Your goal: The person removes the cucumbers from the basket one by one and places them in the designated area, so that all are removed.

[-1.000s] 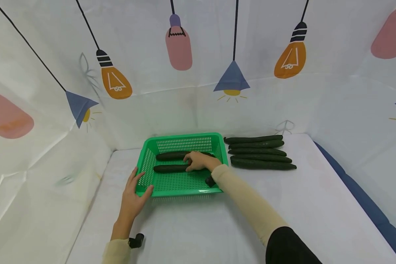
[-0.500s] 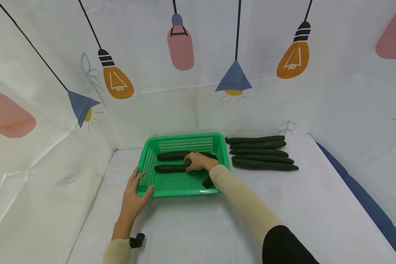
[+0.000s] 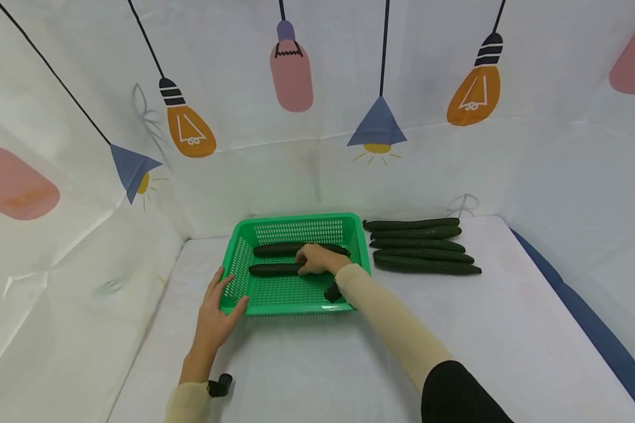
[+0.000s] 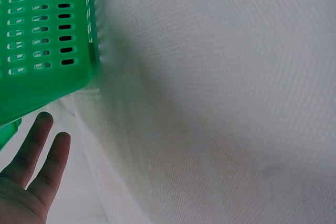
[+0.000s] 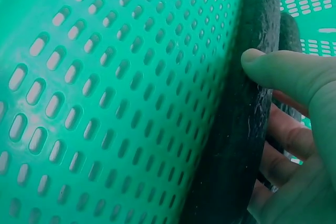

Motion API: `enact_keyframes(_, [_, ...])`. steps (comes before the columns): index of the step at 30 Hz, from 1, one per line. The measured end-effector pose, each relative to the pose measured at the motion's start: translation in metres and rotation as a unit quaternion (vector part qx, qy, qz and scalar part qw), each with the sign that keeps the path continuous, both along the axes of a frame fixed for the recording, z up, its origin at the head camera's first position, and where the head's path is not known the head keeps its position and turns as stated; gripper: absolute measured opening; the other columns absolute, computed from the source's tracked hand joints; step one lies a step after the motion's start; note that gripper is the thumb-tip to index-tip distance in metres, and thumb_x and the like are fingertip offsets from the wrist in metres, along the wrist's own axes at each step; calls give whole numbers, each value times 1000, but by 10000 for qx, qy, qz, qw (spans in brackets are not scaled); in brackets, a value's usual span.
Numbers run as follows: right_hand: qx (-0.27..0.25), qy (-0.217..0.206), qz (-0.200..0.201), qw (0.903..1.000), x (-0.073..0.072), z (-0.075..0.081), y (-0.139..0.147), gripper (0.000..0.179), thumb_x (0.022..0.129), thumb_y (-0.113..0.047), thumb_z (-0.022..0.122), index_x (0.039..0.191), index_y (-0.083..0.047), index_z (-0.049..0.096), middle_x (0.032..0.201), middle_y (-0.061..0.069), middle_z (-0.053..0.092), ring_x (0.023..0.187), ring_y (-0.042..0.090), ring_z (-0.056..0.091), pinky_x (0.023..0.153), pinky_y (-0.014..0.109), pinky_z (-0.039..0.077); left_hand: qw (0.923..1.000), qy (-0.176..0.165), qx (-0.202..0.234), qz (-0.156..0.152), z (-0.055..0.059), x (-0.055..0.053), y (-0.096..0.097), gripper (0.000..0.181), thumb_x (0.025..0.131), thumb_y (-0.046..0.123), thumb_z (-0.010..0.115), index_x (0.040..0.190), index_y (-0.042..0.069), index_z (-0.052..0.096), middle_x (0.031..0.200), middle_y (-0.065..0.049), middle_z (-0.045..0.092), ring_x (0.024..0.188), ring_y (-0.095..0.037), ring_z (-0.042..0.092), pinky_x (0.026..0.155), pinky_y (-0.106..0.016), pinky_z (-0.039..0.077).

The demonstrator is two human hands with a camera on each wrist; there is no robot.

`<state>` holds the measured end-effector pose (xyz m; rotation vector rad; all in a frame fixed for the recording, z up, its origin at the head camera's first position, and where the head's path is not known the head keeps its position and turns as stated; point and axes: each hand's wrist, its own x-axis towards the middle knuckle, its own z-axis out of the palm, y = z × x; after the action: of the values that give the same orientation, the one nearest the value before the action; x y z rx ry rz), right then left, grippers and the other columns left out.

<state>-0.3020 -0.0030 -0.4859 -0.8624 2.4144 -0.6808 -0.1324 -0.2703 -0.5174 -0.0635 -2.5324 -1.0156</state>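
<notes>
Inside a green plastic basket (image 3: 291, 309) lie two dark green cucumbers. My right hand (image 3: 320, 259) reaches in and grips the nearer cucumber (image 3: 274, 269); in the right wrist view the thumb presses one side of this cucumber (image 5: 233, 129) and the fingers curl round the other. The farther cucumber (image 3: 277, 250) lies behind it, partly covered by the hand. At the basket's left front corner my left hand (image 3: 215, 314) has its fingers spread against the rim. Two of the left hand's fingers (image 4: 48, 169) show straight below the basket (image 4: 47, 85) in the left wrist view.
Right of the basket, several cucumbers (image 3: 423, 254) lie side by side on the white-covered table (image 3: 328, 370). A white cloth with printed lamps (image 3: 317, 170) hangs behind and at both sides. Dark blue material (image 3: 577, 305) runs beyond the table's right edge.
The view has shifted slightly, so everything sits a little farther right. Both hands keep their places at the basket, the right one still gripping the nearer cucumber.
</notes>
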Motion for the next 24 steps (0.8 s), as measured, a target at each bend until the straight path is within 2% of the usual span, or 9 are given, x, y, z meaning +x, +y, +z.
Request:
enact_keyframes(8, [-272, -120, -115, 9995, 0, 1, 1, 36, 101, -20, 68, 135, -10, 66, 136, 11, 64, 123, 26, 62, 99, 41, 54, 10000, 34, 5, -31, -1, -1, -1, 65, 89, 28, 79, 147, 12, 55, 167, -9, 34, 152, -37, 34, 113, -67, 36])
enact_keyframes(18, [-353, -85, -47, 9993, 0, 5, 1, 37, 102, -20, 66, 138, -9, 64, 141, 11, 62, 128, 27, 60, 102, 42, 53, 10000, 56, 51, -28, 1, -1, -1, 64, 89, 28, 79, 147, 12, 55, 167, -9, 34, 152, -38, 34, 113, -68, 36])
enact_keyframes(24, [-508, -35, 45, 9987, 0, 13, 5, 38, 102, -20, 65, 139, -8, 62, 142, 11, 61, 129, 27, 59, 104, 43, 52, 9999, 81, 62, -43, 1, 0, 1, 64, 89, 26, 79, 147, 12, 56, 166, -10, 35, 152, -38, 34, 113, -69, 35])
